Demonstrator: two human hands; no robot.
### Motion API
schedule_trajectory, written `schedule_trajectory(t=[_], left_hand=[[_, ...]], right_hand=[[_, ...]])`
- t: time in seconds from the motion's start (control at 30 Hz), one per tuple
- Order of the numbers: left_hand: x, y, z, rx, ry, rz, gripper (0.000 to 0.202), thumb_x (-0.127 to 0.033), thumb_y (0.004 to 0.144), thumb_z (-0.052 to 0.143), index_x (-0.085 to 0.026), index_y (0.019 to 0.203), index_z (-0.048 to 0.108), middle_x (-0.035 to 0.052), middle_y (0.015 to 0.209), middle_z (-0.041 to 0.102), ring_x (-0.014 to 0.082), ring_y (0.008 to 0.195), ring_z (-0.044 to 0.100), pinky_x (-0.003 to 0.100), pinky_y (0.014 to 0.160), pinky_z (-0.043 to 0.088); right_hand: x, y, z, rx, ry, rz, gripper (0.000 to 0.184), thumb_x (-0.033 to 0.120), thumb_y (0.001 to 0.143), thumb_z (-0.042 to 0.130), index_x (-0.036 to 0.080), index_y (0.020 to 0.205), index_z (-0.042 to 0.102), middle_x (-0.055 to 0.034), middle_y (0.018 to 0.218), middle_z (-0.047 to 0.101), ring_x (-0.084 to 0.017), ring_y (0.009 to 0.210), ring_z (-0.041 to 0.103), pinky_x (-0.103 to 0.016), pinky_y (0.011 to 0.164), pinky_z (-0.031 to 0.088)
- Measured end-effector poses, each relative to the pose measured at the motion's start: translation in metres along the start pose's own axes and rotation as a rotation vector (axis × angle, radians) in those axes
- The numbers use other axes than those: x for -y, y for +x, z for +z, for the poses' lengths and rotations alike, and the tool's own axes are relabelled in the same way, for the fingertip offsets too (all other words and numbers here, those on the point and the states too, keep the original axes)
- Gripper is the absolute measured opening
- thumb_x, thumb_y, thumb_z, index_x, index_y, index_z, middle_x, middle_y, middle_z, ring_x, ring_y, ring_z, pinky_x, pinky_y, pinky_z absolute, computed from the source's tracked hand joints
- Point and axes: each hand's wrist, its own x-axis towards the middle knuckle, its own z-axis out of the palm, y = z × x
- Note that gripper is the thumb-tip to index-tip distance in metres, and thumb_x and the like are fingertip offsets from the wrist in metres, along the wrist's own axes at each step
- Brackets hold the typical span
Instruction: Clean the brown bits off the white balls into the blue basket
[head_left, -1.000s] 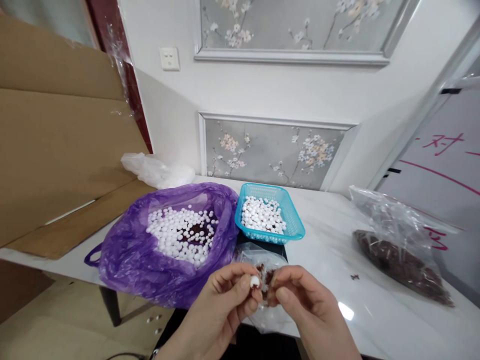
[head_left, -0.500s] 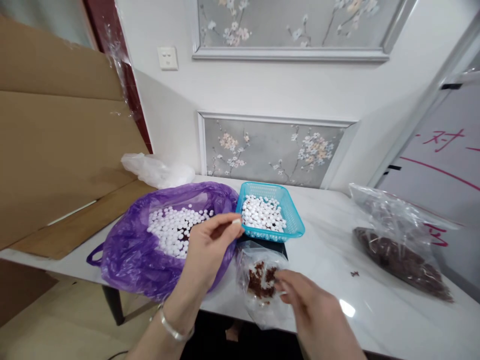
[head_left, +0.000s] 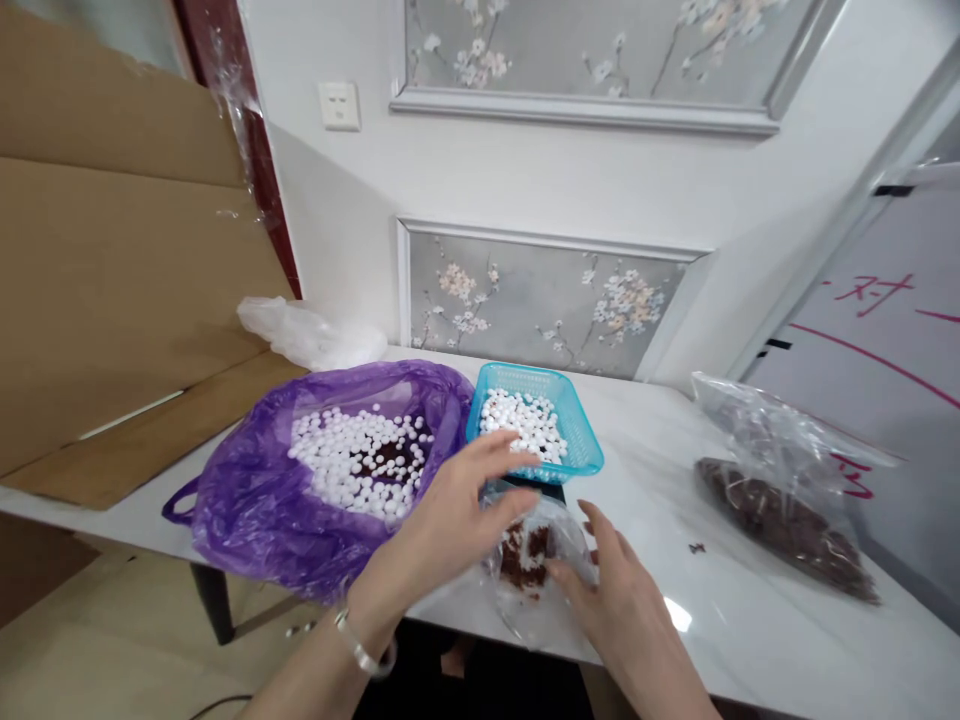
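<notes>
My left hand [head_left: 461, 505] reaches over the front of the blue basket [head_left: 589, 435], its thumb and fingers apart with nothing seen between them. White balls [head_left: 525, 415] lie in the basket. Below the fingertips is a clear plastic bag [head_left: 551, 620] holding reddish-brown small pieces [head_left: 521, 560], with the left hand partly covering it. At the bag's right side, my right hand [head_left: 619, 580] has its thumb and fingers spread, close to or touching the plastic; which of the two I cannot tell.
On the left, a purple plastic bag [head_left: 255, 530] holds many white balls and something dark. Cardboard [head_left: 112, 300] stands beyond it. A clear bag of brown material [head_left: 787, 520] lies at the right of the white table [head_left: 645, 440]. A small brown piece [head_left: 697, 548] lies nearer.
My left hand has moved right and down from the basket's corner, and its pinch on a small white thing has opened. My right hand's fingers have spread at the clear bag.
</notes>
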Motion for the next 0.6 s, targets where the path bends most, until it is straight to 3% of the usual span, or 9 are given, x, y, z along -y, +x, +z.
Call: schedule_trajectory(t=[0.03, 0.1, 0.2, 0.37, 0.5, 0.6], left_hand=[[-0.002, -0.015, 0.0, 0.092, 0.129, 0.051, 0.021, -0.021, 0.083, 0.065, -0.025, 0.102, 0.074, 0.0087, 0.144, 0.052, 0.0302, 0.135, 0.042, 0.044, 0.111, 0.035], [0.001, -0.04, 0.001, 0.165, 0.339, 0.042, 0.025, -0.011, 0.082, 0.06, -0.023, 0.099, 0.074, 0.0109, 0.15, 0.043, 0.0312, 0.138, 0.037, 0.048, 0.113, 0.032], [0.018, -0.059, 0.008, 0.116, 0.488, -0.012, 0.039, -0.001, 0.081, 0.049, -0.017, 0.11, 0.07, 0.0173, 0.147, 0.045, 0.0312, 0.136, 0.041, 0.05, 0.111, 0.036], [0.037, -0.063, 0.015, 0.006, 0.497, -0.004, 0.045, -0.002, 0.083, 0.041, -0.014, 0.12, 0.063, 0.0175, 0.143, 0.049, 0.0283, 0.133, 0.045, 0.049, 0.11, 0.04], [0.04, -0.063, 0.021, -0.022, 0.441, 0.038, 0.048, -0.002, 0.083, 0.042, -0.018, 0.125, 0.058, 0.0142, 0.14, 0.053, 0.0252, 0.131, 0.047, 0.046, 0.11, 0.041], [0.045, -0.061, 0.026, -0.03, 0.43, 0.012, 0.047, -0.004, 0.085, 0.041, -0.019, 0.127, 0.056, 0.014, 0.144, 0.048, 0.0254, 0.134, 0.044, 0.047, 0.11, 0.04]], right_hand=[[0.0, 0.002, 0.004, 0.024, 0.019, -0.001, 0.049, 0.031, 0.087, 0.052, 0.013, 0.132, 0.046, -0.0143, 0.106, 0.069, -0.028, 0.085, 0.071, -0.038, 0.069, 0.058], [0.006, 0.006, 0.009, 0.028, 0.049, -0.013, 0.044, 0.023, 0.086, 0.048, 0.014, 0.129, 0.048, -0.0113, 0.103, 0.071, -0.025, 0.085, 0.071, -0.037, 0.074, 0.057], [0.027, 0.006, 0.007, -0.074, 0.06, -0.076, 0.044, 0.021, 0.09, 0.039, 0.018, 0.133, 0.044, -0.0116, 0.116, 0.065, -0.024, 0.087, 0.07, -0.037, 0.073, 0.057], [0.049, 0.003, -0.006, -0.154, -0.107, -0.244, 0.045, 0.014, 0.09, 0.035, 0.02, 0.133, 0.047, -0.0119, 0.114, 0.065, -0.029, 0.093, 0.069, -0.038, 0.064, 0.059], [0.045, 0.014, -0.011, -0.142, -0.203, -0.339, 0.048, 0.011, 0.088, 0.036, 0.021, 0.133, 0.047, -0.0113, 0.115, 0.067, -0.029, 0.096, 0.068, -0.039, 0.064, 0.06], [0.031, 0.02, -0.015, -0.091, -0.281, -0.252, 0.047, 0.009, 0.085, 0.037, 0.016, 0.13, 0.051, -0.014, 0.109, 0.07, -0.03, 0.088, 0.07, -0.041, 0.06, 0.06]])
